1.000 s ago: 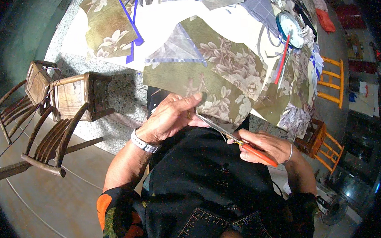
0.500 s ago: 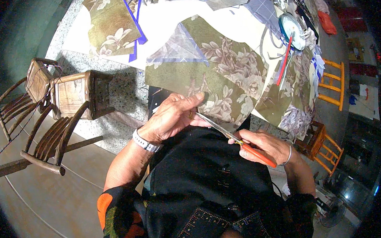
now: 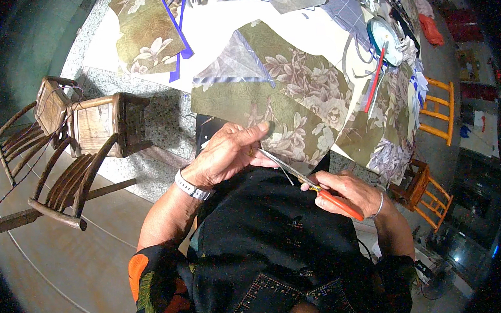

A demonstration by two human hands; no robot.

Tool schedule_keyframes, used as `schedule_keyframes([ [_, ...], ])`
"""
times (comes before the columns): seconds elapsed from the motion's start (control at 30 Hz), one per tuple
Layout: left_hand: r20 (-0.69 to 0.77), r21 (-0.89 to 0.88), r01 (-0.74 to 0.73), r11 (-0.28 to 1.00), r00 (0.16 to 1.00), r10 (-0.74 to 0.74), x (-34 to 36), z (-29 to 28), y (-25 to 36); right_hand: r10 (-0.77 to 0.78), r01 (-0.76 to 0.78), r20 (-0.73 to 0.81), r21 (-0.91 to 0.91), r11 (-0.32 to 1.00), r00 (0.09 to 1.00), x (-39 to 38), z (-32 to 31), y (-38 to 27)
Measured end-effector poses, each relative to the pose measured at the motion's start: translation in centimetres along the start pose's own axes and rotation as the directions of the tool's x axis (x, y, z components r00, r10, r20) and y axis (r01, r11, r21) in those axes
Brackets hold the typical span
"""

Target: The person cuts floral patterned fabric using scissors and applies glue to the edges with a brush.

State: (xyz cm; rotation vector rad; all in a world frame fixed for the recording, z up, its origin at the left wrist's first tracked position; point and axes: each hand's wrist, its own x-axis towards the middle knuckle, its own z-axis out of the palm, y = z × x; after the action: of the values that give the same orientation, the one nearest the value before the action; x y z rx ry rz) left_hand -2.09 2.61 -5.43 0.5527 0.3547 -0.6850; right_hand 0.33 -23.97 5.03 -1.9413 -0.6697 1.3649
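An olive sheet with a pale floral print [image 3: 307, 95], perhaps fabric or wallpaper, reaches over the table's near edge toward me. My left hand [image 3: 233, 147] pinches its near edge, thumb on top and fingers underneath. In my right hand [image 3: 347, 192] is a pair of scissors with red-orange handles [image 3: 340, 204]. Their blades [image 3: 288, 168] point left along the sheet's near edge, almost to my left fingers. A narrow pale strip [image 3: 286, 176] hangs from that edge below the blades. On the sheet lies a translucent triangular piece [image 3: 232, 63] with a blue-striped border.
Another floral piece [image 3: 148, 33] lies at the far left beside blue strips [image 3: 181, 37]. A round clear-lidded container [image 3: 384, 41] with a red stick [image 3: 375, 83] stands at the right near shredded scraps [image 3: 389, 158]. Wooden chairs [image 3: 94, 126] stand left; an orange-brown chair [image 3: 436, 110] is right.
The narrow strip below the blades now hangs more clearly apart from the sheet, and the scissors' blades look closer together. Both hands stay in nearly the same place.
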Motion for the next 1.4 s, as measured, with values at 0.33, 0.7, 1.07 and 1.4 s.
schedule_keyframes([
  [0.33, -0.036, 0.014, -0.015, 1.000, 0.999, 0.016, 0.8, -1.5, -1.1, 0.008, -0.006, 0.051, -0.035, 0.999, 0.999, -0.3, -0.2, -0.4],
  [0.7, 0.046, -0.046, -0.016, 0.999, 0.999, 0.018, -1.1, -1.2, -0.8, 0.013, -0.004, 0.099, -0.090, 0.996, 0.995, -1.6, -1.0, -0.3],
  [1.07, -0.048, 0.339, -0.065, 0.939, 0.995, 0.086, -1.7, 0.6, -1.3, 0.008, -0.011, -0.071, -0.055, 0.998, 0.997, -4.5, -1.4, 0.6],
  [1.4, -0.188, 0.421, -0.185, 0.888, 0.940, 0.285, -3.0, 1.8, 0.0, 0.103, -0.228, -0.710, -0.082, 0.970, 0.696, -9.5, -1.9, 2.8],
])
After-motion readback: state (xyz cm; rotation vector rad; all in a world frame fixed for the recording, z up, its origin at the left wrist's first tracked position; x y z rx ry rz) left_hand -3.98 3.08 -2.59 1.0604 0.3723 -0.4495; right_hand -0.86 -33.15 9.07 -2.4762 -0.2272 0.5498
